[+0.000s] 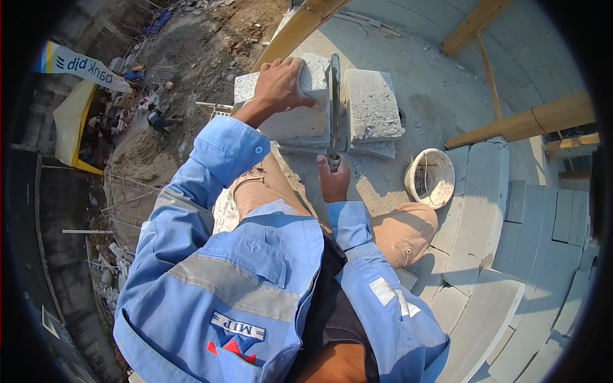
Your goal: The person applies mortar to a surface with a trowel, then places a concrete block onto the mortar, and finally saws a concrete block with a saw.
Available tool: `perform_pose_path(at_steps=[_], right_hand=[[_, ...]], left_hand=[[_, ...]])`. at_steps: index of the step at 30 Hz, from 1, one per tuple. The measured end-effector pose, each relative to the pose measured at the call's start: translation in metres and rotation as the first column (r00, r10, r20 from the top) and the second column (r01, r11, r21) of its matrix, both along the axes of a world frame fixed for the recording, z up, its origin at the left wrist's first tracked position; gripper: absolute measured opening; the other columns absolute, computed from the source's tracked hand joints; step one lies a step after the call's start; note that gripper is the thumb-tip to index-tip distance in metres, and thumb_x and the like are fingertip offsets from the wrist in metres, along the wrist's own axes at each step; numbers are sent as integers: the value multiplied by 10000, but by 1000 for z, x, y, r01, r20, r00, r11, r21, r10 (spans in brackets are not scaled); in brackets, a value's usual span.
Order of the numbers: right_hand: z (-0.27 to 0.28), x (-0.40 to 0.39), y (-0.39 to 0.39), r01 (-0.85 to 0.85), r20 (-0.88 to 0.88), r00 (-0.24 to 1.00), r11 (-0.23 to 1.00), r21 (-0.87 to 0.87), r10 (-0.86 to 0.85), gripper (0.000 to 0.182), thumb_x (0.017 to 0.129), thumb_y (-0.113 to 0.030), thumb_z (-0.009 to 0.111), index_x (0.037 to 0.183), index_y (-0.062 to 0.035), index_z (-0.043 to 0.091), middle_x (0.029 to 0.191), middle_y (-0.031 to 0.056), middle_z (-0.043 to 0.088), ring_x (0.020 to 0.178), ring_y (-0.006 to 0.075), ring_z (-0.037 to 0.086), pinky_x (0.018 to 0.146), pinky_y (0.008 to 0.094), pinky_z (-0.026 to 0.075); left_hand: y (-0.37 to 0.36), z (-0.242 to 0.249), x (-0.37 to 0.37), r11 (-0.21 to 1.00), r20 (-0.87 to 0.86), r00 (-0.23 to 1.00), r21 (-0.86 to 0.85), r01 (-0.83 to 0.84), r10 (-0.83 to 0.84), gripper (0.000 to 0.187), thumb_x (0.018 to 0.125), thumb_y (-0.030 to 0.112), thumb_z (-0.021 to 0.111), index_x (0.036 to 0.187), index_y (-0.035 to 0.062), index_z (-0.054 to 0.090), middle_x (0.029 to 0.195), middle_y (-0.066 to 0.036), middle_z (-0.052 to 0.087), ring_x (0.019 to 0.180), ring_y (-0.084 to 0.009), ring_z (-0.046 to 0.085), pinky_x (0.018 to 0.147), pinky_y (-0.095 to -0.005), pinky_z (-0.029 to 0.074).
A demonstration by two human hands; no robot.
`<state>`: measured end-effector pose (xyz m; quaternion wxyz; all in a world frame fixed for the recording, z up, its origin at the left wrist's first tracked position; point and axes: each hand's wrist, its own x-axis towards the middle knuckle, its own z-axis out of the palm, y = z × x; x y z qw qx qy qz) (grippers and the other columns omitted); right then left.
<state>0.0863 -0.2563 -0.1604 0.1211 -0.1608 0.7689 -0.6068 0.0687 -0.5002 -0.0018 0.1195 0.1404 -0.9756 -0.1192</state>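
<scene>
My left hand presses on a pale grey lightweight concrete block, fingers curled over its top and thumb spread toward the right. Closed around a dark handle, my right hand holds a saw whose long blade is seen nearly edge-on. The blade stands in the gap between that block and a second, rough-faced concrete block. Both pieces rest on further flat blocks. Where the blade's lower edge meets the blocks is hidden.
A whitish bucket stands by my right knee. Stacked grey blocks form steps at right. Wooden beams slant across the right, and another post rises beyond the blocks. Far below at left are dirt ground, a yellow-edged canopy and people.
</scene>
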Motion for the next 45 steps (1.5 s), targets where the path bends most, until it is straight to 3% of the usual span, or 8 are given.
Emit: perform_pose_path(at_steps=[5,13,18,25,31,36,39,45], right_hand=[[-112,5,26,-104,242,970,934,343,19,332,824,-297,714,865,20,624,727,161,658,656,311,639,652,431,493],[-74,-2,33,-82,223,975,953,291,15,329,786,-291,719,810,21,619,670,147,630,620,297,629,627,448,486],[-97,-15,46,-85,206,978,963,256,31,301,795,-264,718,816,11,598,619,101,586,504,236,583,510,404,465],[-86,-28,53,122,360,918,981,151,-169,268,778,-227,730,836,-22,567,615,60,533,422,193,534,397,341,425],[-87,-21,52,121,333,927,978,168,-172,274,770,-234,743,816,-33,562,619,62,533,423,189,531,406,345,423],[-91,-23,46,93,360,920,978,188,-156,304,747,-270,748,787,-25,573,602,63,545,493,185,541,486,380,444],[-95,-28,47,130,296,935,963,235,-198,328,731,-294,734,794,-10,584,633,96,570,574,237,573,578,405,463],[-45,-40,61,193,255,942,974,120,-218,376,713,-323,702,891,-1,624,709,148,609,682,314,573,677,403,460]], left_hand=[[2,2,0,1000,23,999,-13,-25,25,846,575,557,858,1190,56,565,1152,-130,622,1159,-304,555,972,-438,384],[-6,2,-5,999,150,988,-31,-42,46,977,567,589,860,1312,57,520,1214,-154,616,1213,-320,547,1031,-446,370],[-45,21,15,902,55,981,406,146,-184,1153,633,674,827,1488,45,377,1435,-254,500,1356,-391,472,1131,-505,365],[-84,35,36,801,112,993,598,-31,-45,1083,743,789,659,1508,72,389,1430,-271,503,1345,-419,482,1085,-565,417],[-63,7,42,991,199,971,66,118,-129,1084,598,730,782,1398,57,498,1151,-218,655,1079,-387,636,934,-457,482],[-61,5,36,978,229,973,190,-82,37,954,599,680,791,1275,39,587,1038,-183,683,986,-357,665,851,-432,507],[-47,4,51,797,338,904,454,-399,260,784,687,562,775,1145,-65,663,991,-200,721,854,-299,725,777,-382,563],[-23,-79,122,-102,397,883,918,-384,252,654,831,444,713,1248,-47,597,1102,-178,687,955,-287,698,838,-390,562]])
